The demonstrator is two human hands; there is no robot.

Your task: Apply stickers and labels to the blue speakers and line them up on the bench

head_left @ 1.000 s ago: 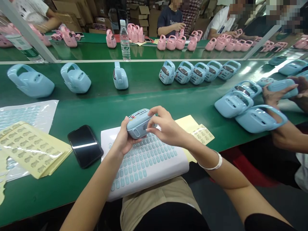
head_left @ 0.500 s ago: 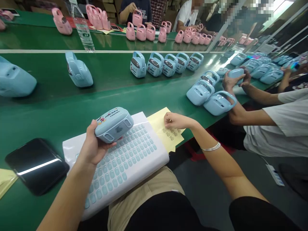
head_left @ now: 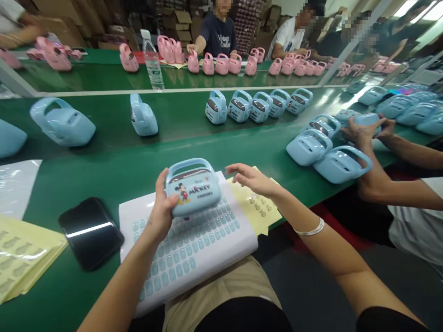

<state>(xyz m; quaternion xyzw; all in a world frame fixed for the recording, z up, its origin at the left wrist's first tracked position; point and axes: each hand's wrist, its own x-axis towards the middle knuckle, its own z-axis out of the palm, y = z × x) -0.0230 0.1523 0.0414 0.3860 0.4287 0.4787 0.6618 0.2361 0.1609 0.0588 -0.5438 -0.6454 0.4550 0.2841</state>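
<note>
My left hand [head_left: 162,208] grips a light-blue portable speaker [head_left: 194,192] with a carrying handle by its left side. Its printed front, showing a cartoon mouse and lettering, faces up toward me. Below it lies a white sheet of small clear-blue oval stickers [head_left: 177,259], overhanging the table edge above my lap. My right hand [head_left: 252,179] hovers to the right of the speaker, fingers stretched out and apart, with nothing visible in them. Under that hand is a yellow sheet of grey stickers [head_left: 263,206], partly hidden by the hand and the white sheet.
A black phone [head_left: 90,233] and more yellow sticker sheets [head_left: 26,258] lie at left. Blue speakers [head_left: 238,106] line the green table [head_left: 221,143], with several more near a co-worker's hands [head_left: 363,129] at right. A water bottle [head_left: 152,64] and pink speakers [head_left: 228,63] stand beyond.
My left hand has turned the speaker from its underside to its printed front, handle up. My right hand's fingers have uncurled and lifted from the yellow sheet. The view has shifted left.
</note>
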